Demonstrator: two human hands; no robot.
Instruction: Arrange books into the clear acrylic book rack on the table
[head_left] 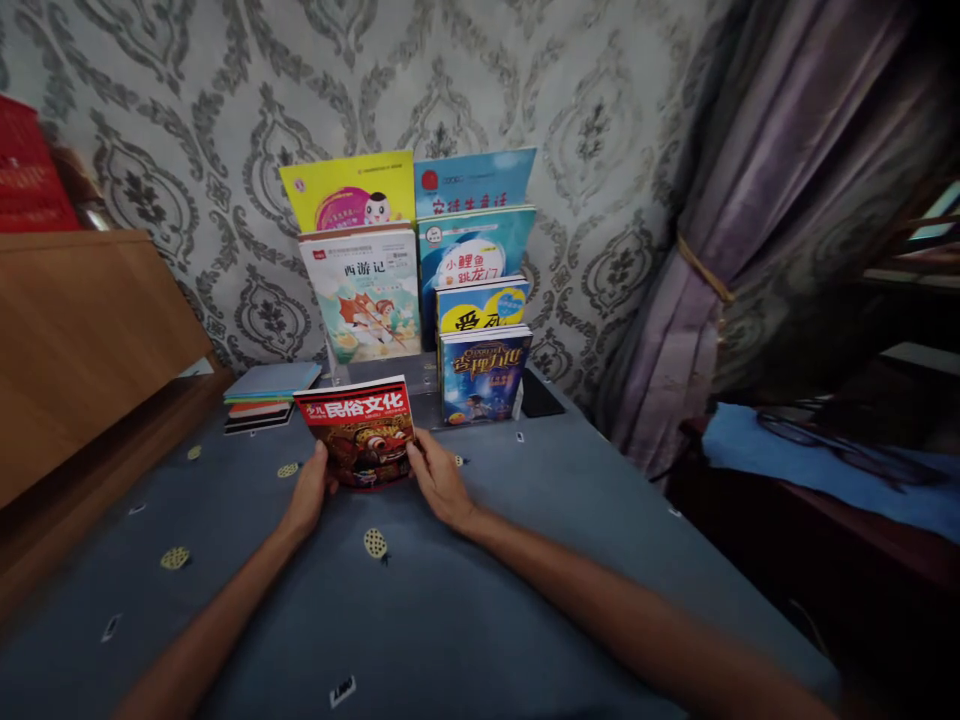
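My left hand and my right hand grip the two side edges of a red-covered children's magazine, which stands tilted above the grey tablecloth. Its lower edge is close to the cloth. Behind it stands a tiered clear book rack holding several upright children's books, among them a cream book and a blue book in the front row. A small stack of flat notebooks lies left of the magazine.
A wooden cabinet stands along the left side, with a red box behind it. Patterned wallpaper rises behind the rack. A purple curtain hangs at right, above a blue cloth. A black flat object lies beside the rack.
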